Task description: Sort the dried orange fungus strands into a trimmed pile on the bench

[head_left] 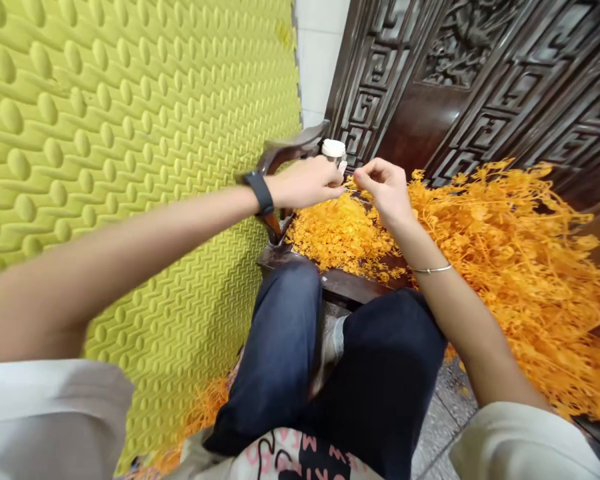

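Head view: the right hand's (389,190) thumb and forefinger meet, seemingly pinched on an orange sprig (352,182); the left hand (310,183) curls just beside it (whether it grips anything, one cannot tell). A loose pinch could drop the sprig onto the small orange pile (337,230) below, losing it among its like. The white-lidded jar (334,148) could tip if the left knuckles catch it. Farther out, the bracelet (431,269) could snag the larger orange heap (525,260).

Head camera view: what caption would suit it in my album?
Left hand and right hand close together near a small orange heap, a white-lidded container just beyond.
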### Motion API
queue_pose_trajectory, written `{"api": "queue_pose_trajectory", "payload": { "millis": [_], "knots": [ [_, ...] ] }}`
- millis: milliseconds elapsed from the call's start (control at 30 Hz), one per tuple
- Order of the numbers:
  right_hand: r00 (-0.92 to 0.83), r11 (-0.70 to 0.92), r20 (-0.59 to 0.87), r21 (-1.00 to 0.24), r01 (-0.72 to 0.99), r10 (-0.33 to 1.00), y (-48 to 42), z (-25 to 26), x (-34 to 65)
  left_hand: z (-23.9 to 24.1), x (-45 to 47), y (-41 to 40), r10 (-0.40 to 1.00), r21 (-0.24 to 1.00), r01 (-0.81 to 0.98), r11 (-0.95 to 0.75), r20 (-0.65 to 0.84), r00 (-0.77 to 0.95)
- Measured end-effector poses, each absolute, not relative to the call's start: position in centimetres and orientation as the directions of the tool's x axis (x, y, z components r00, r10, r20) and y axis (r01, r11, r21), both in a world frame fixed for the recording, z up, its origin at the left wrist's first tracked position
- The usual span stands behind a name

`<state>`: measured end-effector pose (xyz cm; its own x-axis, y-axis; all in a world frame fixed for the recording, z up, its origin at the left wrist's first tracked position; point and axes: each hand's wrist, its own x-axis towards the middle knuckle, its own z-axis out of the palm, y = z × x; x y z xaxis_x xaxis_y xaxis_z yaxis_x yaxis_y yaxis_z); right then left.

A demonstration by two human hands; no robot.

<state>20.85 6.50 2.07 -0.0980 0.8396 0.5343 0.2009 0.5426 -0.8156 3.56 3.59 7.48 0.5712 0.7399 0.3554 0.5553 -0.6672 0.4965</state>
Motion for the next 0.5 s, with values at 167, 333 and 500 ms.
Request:
{"api": "queue_pose_trajectory", "payload": {
  "millis": [167, 333, 500],
  "knots": [
    [0.107, 0.633, 0.674, -0.728, 0.264, 0.731, 7.1, 2.8, 21.7, 5.6, 6.1, 3.6, 0.807, 0.798, 0.25, -0.549, 0.428, 0.407],
    [0.158, 0.658, 0.707, -0.702, 0.275, 0.689, 5.3, 4.1, 20.9, 5.9, 6.5, 1.9, 0.876, 0.958, -0.125, -0.258, 0.286, 0.388],
    [0.117, 0.584, 0.619, -0.777, 0.235, 0.776, 4.9, 4.4, 20.6, 4.6, 6.5, 2.1, 0.894, 0.943, -0.329, -0.051, 0.189, 0.405]
  ]
}}
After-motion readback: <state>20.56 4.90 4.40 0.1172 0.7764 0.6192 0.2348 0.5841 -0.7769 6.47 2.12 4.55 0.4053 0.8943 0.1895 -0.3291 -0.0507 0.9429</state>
